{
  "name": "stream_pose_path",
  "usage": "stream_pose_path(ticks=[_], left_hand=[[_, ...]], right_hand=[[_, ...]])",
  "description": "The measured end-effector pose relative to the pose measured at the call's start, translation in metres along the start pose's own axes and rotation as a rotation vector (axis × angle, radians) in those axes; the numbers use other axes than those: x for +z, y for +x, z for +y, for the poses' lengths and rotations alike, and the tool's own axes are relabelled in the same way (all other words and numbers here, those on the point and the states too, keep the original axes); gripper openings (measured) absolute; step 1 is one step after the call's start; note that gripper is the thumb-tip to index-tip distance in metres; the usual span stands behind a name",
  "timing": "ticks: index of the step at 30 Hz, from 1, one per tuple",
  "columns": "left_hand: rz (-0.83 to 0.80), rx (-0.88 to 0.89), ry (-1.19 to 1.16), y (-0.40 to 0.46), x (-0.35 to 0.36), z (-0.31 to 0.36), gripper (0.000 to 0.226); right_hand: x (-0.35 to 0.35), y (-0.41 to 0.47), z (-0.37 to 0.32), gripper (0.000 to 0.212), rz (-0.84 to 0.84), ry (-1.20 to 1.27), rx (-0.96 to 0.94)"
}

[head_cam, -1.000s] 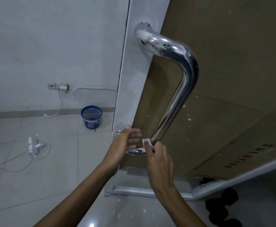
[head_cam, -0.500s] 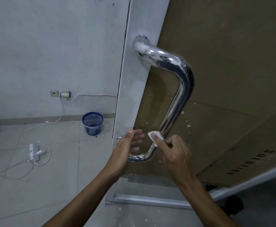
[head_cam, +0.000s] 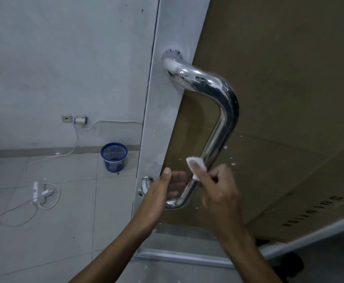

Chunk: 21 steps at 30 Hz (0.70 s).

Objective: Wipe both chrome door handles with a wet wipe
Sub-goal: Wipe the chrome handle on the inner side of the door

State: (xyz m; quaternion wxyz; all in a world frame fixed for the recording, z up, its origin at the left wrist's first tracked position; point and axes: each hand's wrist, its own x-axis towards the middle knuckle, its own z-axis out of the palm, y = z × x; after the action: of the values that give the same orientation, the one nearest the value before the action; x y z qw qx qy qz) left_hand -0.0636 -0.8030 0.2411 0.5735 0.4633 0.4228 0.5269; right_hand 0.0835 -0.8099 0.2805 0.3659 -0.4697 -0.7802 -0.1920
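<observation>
Chrome handle [head_cam: 220,127] bolted to the door's pale stile [head_cam: 156,123], running from an upper mount at about 11 o'clock, bending, then dropping to a lower bend near 6 o'clock. Wet wipe [head_cam: 195,163] pressed against the lower straight run, just above that bend, white and folded small. Right hand [head_cam: 218,193] curled round the tube with the wipe pinched under thumb and fingertips. Left hand [head_cam: 158,193] at 9 o'clock of the lower bend, fingers loosely extended around the door's edge, gripping nothing that can be made out; contact with the lower leg of the handle hard to tell.

Judged as mid-wipe on the lower half. Best done by wrapping the wipe fully round the tube, sliding in one long stroke toward the upper bend, then twisting to reach the back face. Worth steadying the door with the left.

Further out: brown cardboard [head_cam: 289,99] behind the glass at 3 o'clock, blue basket [head_cam: 113,157] on the tiled floor [head_cam: 44,242] at 9 o'clock, power strip [head_cam: 40,192] and white cable [head_cam: 76,139] beyond.
</observation>
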Motion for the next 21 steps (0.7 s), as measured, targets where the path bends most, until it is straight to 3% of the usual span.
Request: stream_pose_path(ticks=[3,6,9,14,18,21], left_hand=[[0.032,0.038,0.097,-0.007,-0.005,-0.002,0.033],[0.004,0.060,0.202,-0.014,-0.014,-0.004,0.035],[-0.088,0.097,0.203,-0.022,-0.020,-0.002,0.034],[-0.149,0.097,0.191,-0.030,-0.025,0.004,0.031],[-0.118,0.118,0.264,-0.034,-0.032,0.004,0.012],[-0.079,0.082,0.310,-0.036,-0.037,0.000,0.005]], right_hand=[[0.019,-0.034,-0.005,0.060,-0.134,0.306,0.191],[0.020,-0.041,-0.006,0.047,-0.204,0.781,0.533],[0.017,-0.042,-0.007,0.028,-0.358,1.108,0.712],[0.015,-0.043,-0.012,0.039,-0.593,1.618,1.015],[0.017,-0.046,-0.013,0.048,-0.618,1.833,1.109],[0.017,-0.049,-0.016,0.049,-0.673,1.721,1.072]])
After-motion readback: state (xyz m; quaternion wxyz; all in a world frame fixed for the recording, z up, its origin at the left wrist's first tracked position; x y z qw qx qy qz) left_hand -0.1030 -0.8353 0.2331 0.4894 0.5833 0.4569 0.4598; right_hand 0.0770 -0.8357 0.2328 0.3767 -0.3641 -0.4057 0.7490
